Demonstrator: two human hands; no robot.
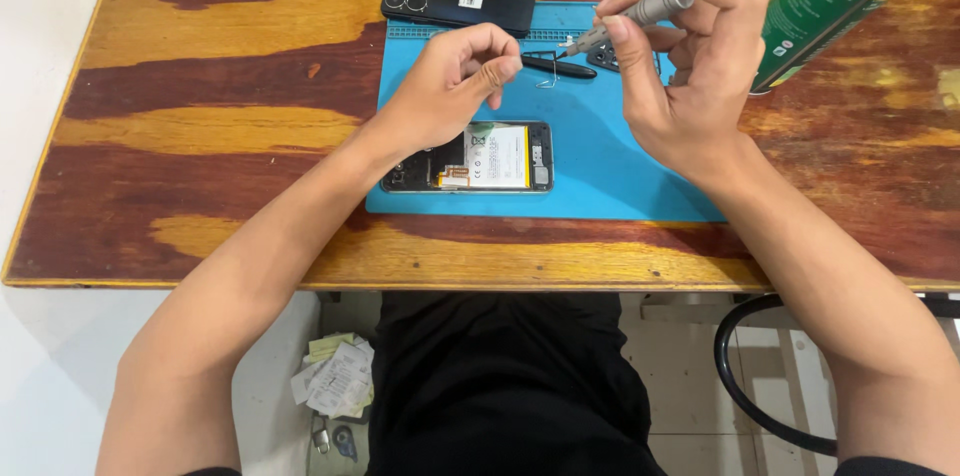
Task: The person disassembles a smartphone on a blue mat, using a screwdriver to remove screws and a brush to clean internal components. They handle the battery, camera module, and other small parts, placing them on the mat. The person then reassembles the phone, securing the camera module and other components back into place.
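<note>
Blue mat (600,166), opened phone (470,158) beneath both hands.
Right hand (690,66) pinches a screwdriver (640,14) — slim, light, likely slippery; left hand (450,81) pinches something too tiny to identify.

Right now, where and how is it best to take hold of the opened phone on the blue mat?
Probably grip the opened phone by its two long edges, coming from above. It lies flat on the blue mat with its insides facing up, so fingers should stay off the exposed parts. Its right end is free; the left hand hovers over the left end. The right hand holds a screwdriver.
</note>
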